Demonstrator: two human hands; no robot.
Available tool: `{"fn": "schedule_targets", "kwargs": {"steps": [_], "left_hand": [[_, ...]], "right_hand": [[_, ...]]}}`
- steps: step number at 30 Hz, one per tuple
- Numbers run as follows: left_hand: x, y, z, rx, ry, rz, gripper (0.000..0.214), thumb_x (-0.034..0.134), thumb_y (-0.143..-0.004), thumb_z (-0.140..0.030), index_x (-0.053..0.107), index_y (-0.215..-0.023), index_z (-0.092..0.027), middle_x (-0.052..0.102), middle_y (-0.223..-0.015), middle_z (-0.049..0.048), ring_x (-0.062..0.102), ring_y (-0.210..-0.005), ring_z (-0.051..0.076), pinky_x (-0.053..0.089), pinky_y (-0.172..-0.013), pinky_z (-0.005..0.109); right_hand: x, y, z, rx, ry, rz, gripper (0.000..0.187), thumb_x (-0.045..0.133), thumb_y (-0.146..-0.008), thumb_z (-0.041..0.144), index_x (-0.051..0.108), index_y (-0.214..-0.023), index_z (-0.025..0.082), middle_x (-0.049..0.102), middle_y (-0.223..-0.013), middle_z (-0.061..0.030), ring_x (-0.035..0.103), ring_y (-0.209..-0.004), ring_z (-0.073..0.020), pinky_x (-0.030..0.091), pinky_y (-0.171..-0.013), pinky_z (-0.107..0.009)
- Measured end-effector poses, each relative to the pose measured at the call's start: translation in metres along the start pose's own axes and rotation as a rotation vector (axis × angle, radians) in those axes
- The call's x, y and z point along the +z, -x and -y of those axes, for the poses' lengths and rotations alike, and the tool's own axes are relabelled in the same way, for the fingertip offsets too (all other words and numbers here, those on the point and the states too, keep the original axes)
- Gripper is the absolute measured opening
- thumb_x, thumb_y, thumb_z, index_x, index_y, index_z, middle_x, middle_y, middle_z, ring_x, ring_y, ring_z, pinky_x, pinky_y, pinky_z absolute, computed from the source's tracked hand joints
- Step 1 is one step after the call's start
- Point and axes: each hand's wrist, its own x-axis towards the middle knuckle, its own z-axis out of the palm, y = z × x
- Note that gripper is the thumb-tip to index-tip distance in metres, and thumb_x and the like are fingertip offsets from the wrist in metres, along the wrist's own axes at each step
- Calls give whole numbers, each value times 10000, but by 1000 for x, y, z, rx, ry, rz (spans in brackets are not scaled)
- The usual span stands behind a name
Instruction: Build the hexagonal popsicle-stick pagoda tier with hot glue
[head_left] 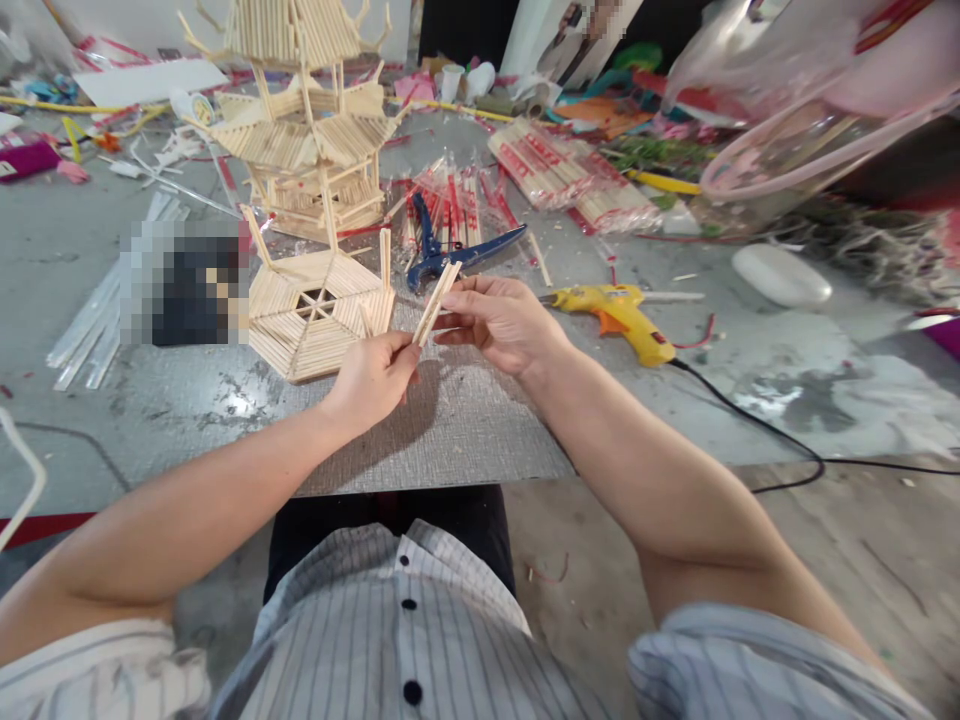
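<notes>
My left hand [375, 375] pinches the lower end of a short bundle of pale wooden sticks [437, 302]. My right hand [499, 322] holds the same bundle near its upper part, fingers curled round it. Both hands hover above a grey textured board [450, 420]. Just left of them lies a flat hexagonal piece [315, 312] made of wooden sticks, with a few upright posts. Behind it stands a tall pagoda model [307, 120] built of the same sticks.
Blue pliers [450, 255] lie behind the hands. A yellow glue gun [619, 315] with a black cord [757, 425] rests to the right. Packets of sticks [570, 175] lie at the back. Clear glue rods [94, 320] lie left. A white oval object [780, 275] sits far right.
</notes>
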Motion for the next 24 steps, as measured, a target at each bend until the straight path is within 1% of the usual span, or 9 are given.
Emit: {"fn": "schedule_targets", "kwargs": {"steps": [5,9,13,18,24], "left_hand": [[0,0,2,21,-16,14,251,450,-887,-236,528,-659,-165,546,-523,-27,498,-378,63,372,-429,176],[0,0,4,39,-31,21,248,448,-889,-246,526,-667,-165,555,-536,-22,497,-386,61,368,-433,175],[0,0,4,53,-51,23,241,444,-886,-244,524,-674,-164,564,-543,-18,498,-393,61,367,-436,174],[0,0,4,73,-65,28,260,441,-889,-245,492,-648,-162,561,-549,-20,496,-394,60,369,-435,174],[0,-1,4,91,-56,33,278,448,-905,-272,500,-656,-159,553,-552,-21,491,-392,56,354,-432,174]], "right_hand": [[1,1,2,16,-1,-7,207,754,-686,177,547,-679,172,640,-597,30,654,-544,-105,550,-547,-228],[1,2,2,17,-2,-2,228,767,-686,189,540,-680,174,643,-591,31,655,-535,-108,560,-550,-235],[2,2,2,22,-21,-12,212,753,-682,154,542,-670,169,643,-576,36,644,-514,-99,560,-539,-228],[3,1,1,5,-31,-18,218,738,-687,126,526,-656,164,625,-562,38,631,-495,-104,562,-550,-254],[1,-3,-5,-46,-64,11,297,760,-654,129,482,-739,192,603,-592,80,612,-498,-87,561,-562,-263]]}}
